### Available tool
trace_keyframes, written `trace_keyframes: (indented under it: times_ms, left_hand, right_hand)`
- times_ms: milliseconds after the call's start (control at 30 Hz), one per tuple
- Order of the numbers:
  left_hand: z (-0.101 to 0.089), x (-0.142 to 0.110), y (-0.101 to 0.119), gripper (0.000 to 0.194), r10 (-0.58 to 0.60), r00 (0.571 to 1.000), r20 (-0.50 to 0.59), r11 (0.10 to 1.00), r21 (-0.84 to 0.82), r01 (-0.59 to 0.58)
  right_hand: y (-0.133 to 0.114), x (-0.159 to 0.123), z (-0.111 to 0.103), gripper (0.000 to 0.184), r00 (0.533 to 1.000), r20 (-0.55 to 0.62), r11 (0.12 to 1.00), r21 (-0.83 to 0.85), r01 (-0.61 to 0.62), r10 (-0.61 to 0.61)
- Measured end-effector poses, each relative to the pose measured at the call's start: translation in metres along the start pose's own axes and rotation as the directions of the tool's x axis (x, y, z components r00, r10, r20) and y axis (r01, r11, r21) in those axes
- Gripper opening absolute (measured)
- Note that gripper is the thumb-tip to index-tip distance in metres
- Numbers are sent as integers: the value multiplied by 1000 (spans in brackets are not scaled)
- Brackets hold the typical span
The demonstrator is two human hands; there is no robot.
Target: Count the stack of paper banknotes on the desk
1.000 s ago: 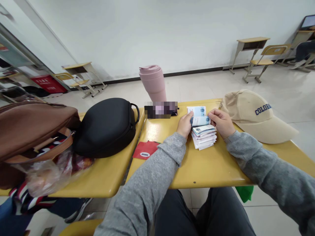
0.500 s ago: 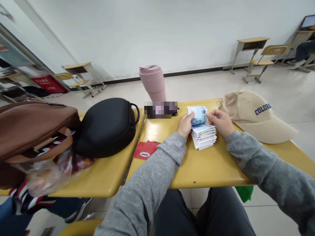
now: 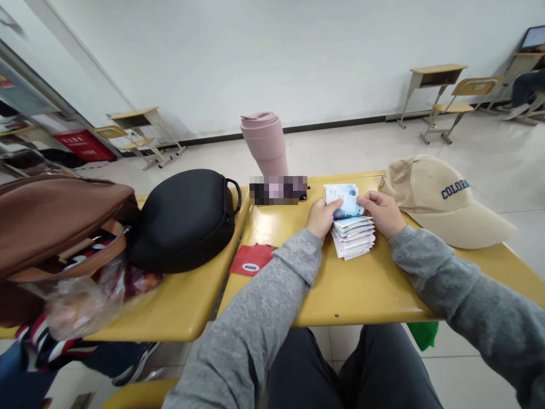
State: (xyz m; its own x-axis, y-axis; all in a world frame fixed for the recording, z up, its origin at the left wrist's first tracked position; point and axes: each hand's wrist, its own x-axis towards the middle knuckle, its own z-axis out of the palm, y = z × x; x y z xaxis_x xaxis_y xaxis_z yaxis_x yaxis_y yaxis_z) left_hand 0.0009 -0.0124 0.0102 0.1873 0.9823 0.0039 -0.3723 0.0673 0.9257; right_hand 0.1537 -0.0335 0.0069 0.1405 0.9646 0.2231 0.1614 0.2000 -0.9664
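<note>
A thick wad of blue-and-white banknotes [image 3: 346, 197] stands over the yellow desk [image 3: 323, 289], its upper notes bent back and its lower ends fanned out in layers toward me. My left hand [image 3: 320, 218] grips the wad from the left, thumb lying across the face of the top note. At the right edge, the thumb and fingertips of my right hand [image 3: 384, 212] pinch a note. How many notes sit between those fingers is too small to tell. A red cloth-like item with a white oval label [image 3: 249, 262] lies left of the wad, partly behind my left sleeve.
A pink tumbler [image 3: 264, 145] stands at the desk's far edge behind a blurred-out object [image 3: 279, 190]. A beige cap [image 3: 430, 193] sits at right. On the adjoining desk are a black case [image 3: 183, 218], a brown bag [image 3: 59, 221] and a plastic bag [image 3: 76, 307].
My left thumb has shifted a little right across the notes. A paler face shows on top where a note marked 10 was visible. My right hand has barely moved.
</note>
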Motion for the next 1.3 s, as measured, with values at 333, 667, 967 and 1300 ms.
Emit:
trace_keyframes:
  times_ms: [333, 667, 967, 1300]
  left_hand:
    - [1, -2, 2, 24, -6, 1000, -20, 1000, -25, 6]
    - [0, 1, 3, 27, 24, 998, -63, 999, -43, -26]
    - [0, 0, 2, 29, 38, 998, -52, 997, -60, -41]
    - [0, 1, 2, 28, 40, 997, -59, 998, -46, -43]
  right_hand:
    - [-1, 0, 0, 30, 1000, 4, 999, 34, -16, 16]
    - [-4, -1, 0, 27, 1000, 11, 999, 33, -4, 4]
    - [-5, -3, 0, 26, 999, 32, 997, 68, 28, -31]
    - [-6, -3, 1, 25, 999, 42, 991, 133, 26, -31]
